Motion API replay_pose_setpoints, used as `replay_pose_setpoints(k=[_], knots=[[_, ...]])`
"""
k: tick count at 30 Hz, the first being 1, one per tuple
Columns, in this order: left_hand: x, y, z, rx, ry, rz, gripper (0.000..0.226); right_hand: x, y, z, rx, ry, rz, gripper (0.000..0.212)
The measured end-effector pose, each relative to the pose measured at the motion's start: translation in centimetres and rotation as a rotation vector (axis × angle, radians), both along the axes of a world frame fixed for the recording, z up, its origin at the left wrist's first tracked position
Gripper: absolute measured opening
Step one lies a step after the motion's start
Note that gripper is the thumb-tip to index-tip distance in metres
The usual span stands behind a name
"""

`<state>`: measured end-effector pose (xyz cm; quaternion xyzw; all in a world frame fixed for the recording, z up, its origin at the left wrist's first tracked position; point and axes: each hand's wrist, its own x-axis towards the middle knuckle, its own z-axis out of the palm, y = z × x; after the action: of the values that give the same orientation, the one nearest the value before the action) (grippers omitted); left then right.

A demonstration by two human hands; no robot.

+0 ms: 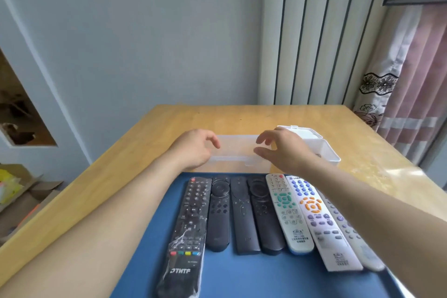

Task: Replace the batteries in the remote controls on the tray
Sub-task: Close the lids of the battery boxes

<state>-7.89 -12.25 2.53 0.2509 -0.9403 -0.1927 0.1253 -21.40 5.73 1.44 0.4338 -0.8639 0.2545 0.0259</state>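
The left grip (193, 149) has loose, bent fingers and holds nothing. The right grip (281, 150) is spread wide, thumb apart from the fingers, and it holds nothing too. Both hang over a clear box (238, 145) on the tabletop (145, 152). I cannot tell if they touch it. A white box (324, 150) stands just beside it on the right. Nearer the person is a blue tray (242, 278). Seven remotes (243, 215) lie on it side by side, buttons up.

I think the remotes are light, hard and smooth. The long black one (191, 225) on the left has shiny wrap on it, so it may slip. A good place to take hold is the two long sides, near the middle. The battery lids must be on the backs, which are hidden.
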Motion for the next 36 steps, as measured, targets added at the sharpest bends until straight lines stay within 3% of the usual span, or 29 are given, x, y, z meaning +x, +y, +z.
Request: replay_pose_setpoints(k=[2,4,8,12,15,16,18,20,22,26,27,29,34,36], knots=[[-1.0,1.5,0.6,-0.11,0.03,-0.029,0.038,-1.0,1.3,0.5,-0.196,-0.114,-0.061,0.029],[-2.4,3.1,1.3,-0.068,0.119,-0.093,0.034,-2.8,2.7,1.1,-0.354,-0.189,-0.17,0.028],[-8.1,6.2,2.1,0.15,0.223,-0.162,0.028,-7.2,5.6,1.5,-0.501,-0.586,-0.388,0.036],[-14.6,9.3,2.0,0.437,0.15,-0.115,0.042,-9.3,6.6,-0.1,-0.584,-1.12,-0.381,0.046],[-17.8,10.1,0.9,0.664,0.082,-0.018,0.059,-10.6,6.5,-1.1,-0.662,-1.256,-0.32,0.048],[-18.4,9.9,0.6,0.772,0.156,-0.004,0.054,-10.7,6.4,-1.3,-0.694,-1.279,-0.297,0.048],[-18.1,10.1,1.3,1.0,0.422,0.002,0.022,-11.2,6.3,-1.7,-0.776,-1.305,-0.259,0.047],[-17.8,10.2,1.9,1.123,0.587,0.028,0.02,-11.6,6.9,-1.9,-0.87,-1.317,-0.2,0.043],[-16.4,10.3,2.6,1.035,0.521,-0.059,0.012,-11.5,7.4,-1.5,-0.842,-1.266,-0.166,0.042],[-13.5,11.5,1.8,0.36,-0.007,-0.344,0.006,-10.4,8.9,-1.7,-0.499,-0.908,-0.083,0.029],[-13.1,11.9,1.3,0.234,-0.058,-0.351,0.006,-10.1,9.1,-2.1,-0.443,-0.847,-0.028,0.019],[-12.8,12.5,0.4,0.081,-0.013,-0.302,0.009,-9.3,9.2,-2.9,-0.417,-0.783,0.004,0.011],[-11.6,13.2,0.2,-0.14,0.02,-0.335,0.003,-7.6,8.7,-3.1,-0.367,-0.513,-0.199,0.028],[-10.2,12.5,0.2,-0.254,0.019,-0.324,0.018,-7.1,9.0,-2.9,-0.344,-0.415,-0.268,0.03]])
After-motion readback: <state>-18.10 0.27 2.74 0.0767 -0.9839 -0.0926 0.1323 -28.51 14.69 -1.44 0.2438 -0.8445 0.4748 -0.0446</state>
